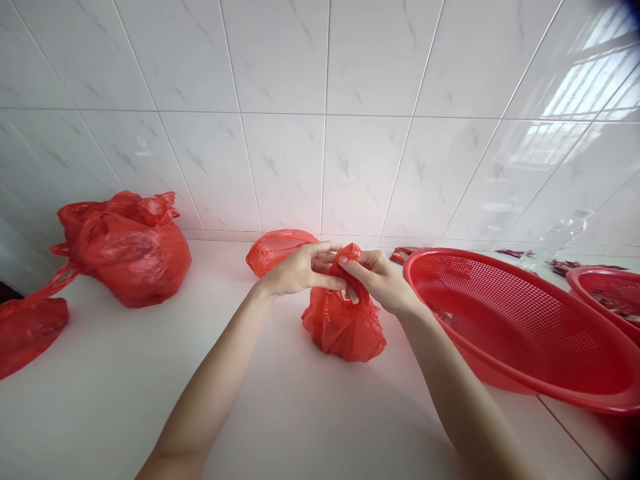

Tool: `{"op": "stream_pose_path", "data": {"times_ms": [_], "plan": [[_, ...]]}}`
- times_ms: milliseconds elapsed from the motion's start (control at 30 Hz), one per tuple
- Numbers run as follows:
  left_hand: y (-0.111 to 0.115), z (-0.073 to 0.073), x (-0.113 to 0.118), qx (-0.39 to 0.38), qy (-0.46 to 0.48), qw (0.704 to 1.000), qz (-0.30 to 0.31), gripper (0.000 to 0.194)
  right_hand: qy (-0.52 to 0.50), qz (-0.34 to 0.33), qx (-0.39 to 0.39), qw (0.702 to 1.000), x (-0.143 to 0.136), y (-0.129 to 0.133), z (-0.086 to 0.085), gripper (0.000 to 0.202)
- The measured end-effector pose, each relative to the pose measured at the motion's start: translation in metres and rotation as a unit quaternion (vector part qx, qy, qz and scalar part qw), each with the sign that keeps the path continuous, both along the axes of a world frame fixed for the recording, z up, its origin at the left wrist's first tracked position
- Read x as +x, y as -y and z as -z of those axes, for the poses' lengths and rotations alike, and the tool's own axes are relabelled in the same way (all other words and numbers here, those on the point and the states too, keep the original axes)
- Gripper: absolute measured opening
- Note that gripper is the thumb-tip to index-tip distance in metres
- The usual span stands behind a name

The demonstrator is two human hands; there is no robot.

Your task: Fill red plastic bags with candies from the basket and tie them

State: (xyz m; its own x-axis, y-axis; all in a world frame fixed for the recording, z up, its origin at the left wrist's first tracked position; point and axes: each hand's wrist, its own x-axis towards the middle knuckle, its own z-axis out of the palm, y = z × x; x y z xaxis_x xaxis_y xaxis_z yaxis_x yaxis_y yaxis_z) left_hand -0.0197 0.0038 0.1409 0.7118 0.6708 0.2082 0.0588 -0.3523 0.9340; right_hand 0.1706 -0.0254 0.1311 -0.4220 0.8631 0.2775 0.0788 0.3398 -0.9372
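Note:
A red plastic bag [345, 330] rests on the white counter in the middle, its body bulging and its top gathered upward. My left hand [307, 270] is closed round the gathered neck from the left, fingers behind and thumb in front. From the right, my right hand [373, 277] pinches the twisted top between thumb and fingers. Some fingertips are hidden behind the plastic. What the bag contains cannot be made out. Just behind my left hand lies another red plastic bag [280, 248], partly covered by it.
A large red plastic basket [500, 347] stands at the right, beside a second red basket [600, 273]. Dark red packets [405, 254] and a clear plastic bottle [560, 233] lie behind them. More filled red bags [135, 257] sit at the left. A tiled wall [280, 167] bounds the back.

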Motion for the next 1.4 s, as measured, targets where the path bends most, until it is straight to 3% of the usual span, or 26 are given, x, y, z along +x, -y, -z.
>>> {"op": "stream_pose_path", "data": {"times_ms": [67, 300, 467, 633, 800, 1033, 1167, 1267, 1400], "plan": [[0.0, 0.001, 0.003, 0.0, -0.004, 1.0, 0.029, 0.023, 0.025, 0.011, 0.012, 1.0, 0.0, 0.002, -0.001, 0.045], [-0.001, 0.008, 0.006, 0.113, -0.065, 0.986, -0.101, 0.009, 0.063, 0.097, 0.061, 0.991, -0.004, 0.002, 0.003, 0.04], [-0.001, 0.012, 0.006, 0.098, -0.081, 0.982, -0.139, 0.02, 0.028, 0.125, 0.116, 0.985, -0.007, 0.001, 0.003, 0.036], [-0.007, 0.015, 0.007, 0.115, -0.035, 0.972, -0.201, 0.03, 0.027, 0.151, 0.124, 0.98, -0.006, 0.001, 0.001, 0.032], [-0.012, 0.011, 0.002, 0.004, 0.034, 0.984, -0.175, 0.044, 0.016, 0.151, 0.129, 0.98, -0.002, -0.001, 0.0, 0.031], [-0.016, 0.009, 0.002, -0.127, 0.143, 0.966, -0.173, 0.034, -0.024, 0.155, 0.173, 0.972, 0.004, -0.003, -0.003, 0.016], [-0.02, 0.013, 0.005, -0.135, 0.171, 0.951, -0.22, 0.031, 0.05, 0.132, 0.19, 0.972, 0.011, -0.003, -0.005, 0.015], [-0.029, 0.019, 0.003, -0.102, 0.166, 0.946, -0.259, 0.026, 0.136, 0.125, 0.209, 0.96, 0.019, -0.002, -0.006, 0.013], [-0.046, 0.032, -0.003, -0.065, 0.138, 0.937, -0.316, 0.026, 0.244, 0.069, 0.215, 0.943, 0.031, 0.001, -0.009, 0.012]]}}
